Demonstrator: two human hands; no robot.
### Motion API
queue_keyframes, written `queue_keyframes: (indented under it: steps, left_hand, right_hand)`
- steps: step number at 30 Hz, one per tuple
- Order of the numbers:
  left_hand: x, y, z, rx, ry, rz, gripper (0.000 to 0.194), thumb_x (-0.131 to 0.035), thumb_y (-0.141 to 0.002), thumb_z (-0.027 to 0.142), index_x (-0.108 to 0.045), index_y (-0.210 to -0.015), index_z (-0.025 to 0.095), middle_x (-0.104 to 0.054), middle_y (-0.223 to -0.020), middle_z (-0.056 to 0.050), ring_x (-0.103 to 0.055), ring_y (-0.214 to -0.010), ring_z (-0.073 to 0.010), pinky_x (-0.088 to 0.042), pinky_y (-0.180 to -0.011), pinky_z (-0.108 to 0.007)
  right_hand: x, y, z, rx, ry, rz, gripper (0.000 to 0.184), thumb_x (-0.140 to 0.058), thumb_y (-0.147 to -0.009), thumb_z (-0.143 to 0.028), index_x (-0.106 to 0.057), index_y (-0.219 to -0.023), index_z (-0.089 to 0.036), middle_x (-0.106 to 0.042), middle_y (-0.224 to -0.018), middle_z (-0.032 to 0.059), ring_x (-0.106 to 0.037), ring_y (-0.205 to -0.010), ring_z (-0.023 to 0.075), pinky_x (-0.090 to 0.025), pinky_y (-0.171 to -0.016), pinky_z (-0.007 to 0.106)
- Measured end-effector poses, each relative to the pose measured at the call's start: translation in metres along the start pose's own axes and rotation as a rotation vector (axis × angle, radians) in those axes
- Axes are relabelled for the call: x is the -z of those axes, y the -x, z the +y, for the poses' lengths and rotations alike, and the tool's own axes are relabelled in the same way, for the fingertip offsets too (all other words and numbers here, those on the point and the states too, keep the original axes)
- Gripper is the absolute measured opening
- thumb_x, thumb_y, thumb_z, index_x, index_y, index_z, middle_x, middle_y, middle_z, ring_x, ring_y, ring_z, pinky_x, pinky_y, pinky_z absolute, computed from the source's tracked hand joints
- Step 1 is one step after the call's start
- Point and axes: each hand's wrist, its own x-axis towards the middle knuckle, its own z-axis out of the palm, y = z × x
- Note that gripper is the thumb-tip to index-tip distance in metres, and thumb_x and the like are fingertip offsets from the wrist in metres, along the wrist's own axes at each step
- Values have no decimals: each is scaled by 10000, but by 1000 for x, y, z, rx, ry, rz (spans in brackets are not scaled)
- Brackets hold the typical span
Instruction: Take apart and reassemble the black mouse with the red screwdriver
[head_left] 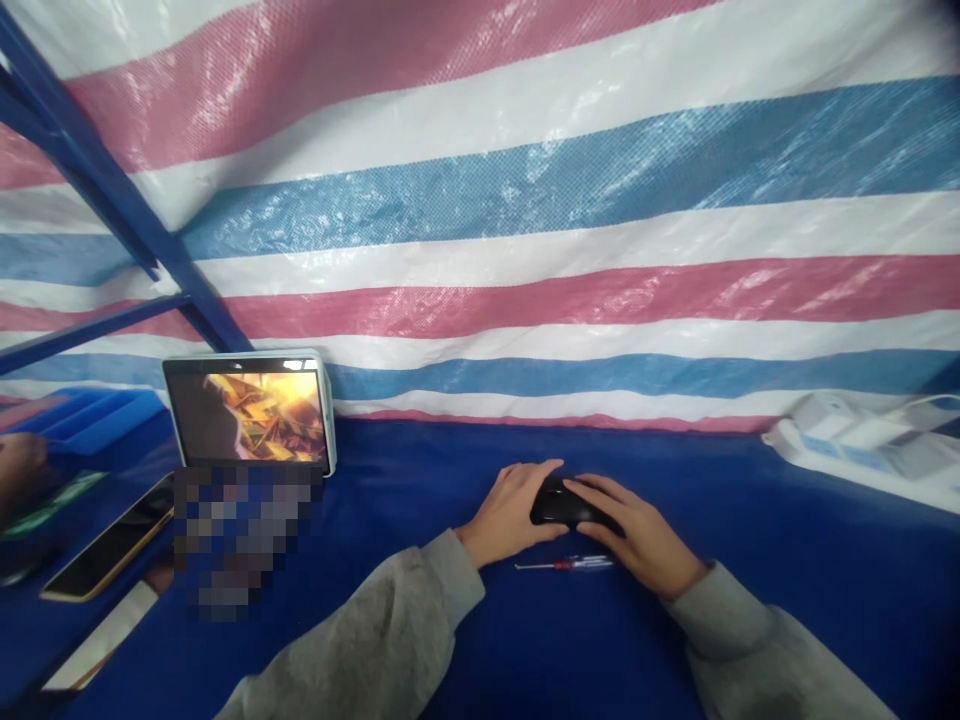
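Observation:
A glossy black computer mouse lies on the blue table between my two hands. My left hand grips its left end, thumb at the near side and fingers at the far side. My right hand closes round the right end in the same way, and its fingers cover part of the top. Just in front of the mouse a small screwdriver with a red and clear handle rests on the table, its thin shaft pointing left. Grey sleeves reach down to both wrists.
At the left back stands a tablet playing a video. Beside it lie a phone and a blue compartment tray, near another person's blurred hand. A white power strip sits at the right. Striped plastic sheeting hangs behind.

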Motion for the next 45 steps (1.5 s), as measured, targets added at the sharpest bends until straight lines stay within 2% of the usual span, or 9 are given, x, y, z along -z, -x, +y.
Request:
queue_keyframes:
  steps: [14,24,33,45]
  left_hand:
    - [-2,-1,-1,-9,-6,30,798,-792,-773,334,-366,-1446,289,-541,-1401,-74,-490,-1301,-284,-340,-1125,-471]
    - [0,0,1,7,-5,3,787,-787,-777,329,-367,-1442,301,-527,-1419,-72,-486,-1306,-289,-333,-1130,-480]
    - [1,-1,2,9,-20,7,796,-805,-762,324,-378,-1429,254,-544,-1390,-81,-495,-1293,-281,-342,-1130,-465]
    - [-1,-1,0,10,-11,22,784,-795,-765,332,-382,-1430,283,-541,-1396,-76,-491,-1300,-292,-352,-1120,-470]
  right_hand:
    - [0,1,4,14,18,11,457,-501,-956,-419,-534,-1399,-313,-616,-1346,106,-624,-1210,256,-538,-1009,442]
    - [-2,2,2,-9,-5,8,456,-488,-961,-424,-531,-1401,-314,-604,-1361,101,-613,-1225,259,-530,-1021,451]
    - [4,-1,2,-7,7,4,448,-486,-960,-437,-553,-1384,-307,-622,-1335,105,-626,-1207,261,-540,-1007,453]
    - [1,0,3,8,-1,23,444,-497,-957,-421,-554,-1384,-314,-620,-1344,102,-617,-1223,263,-532,-1022,455]
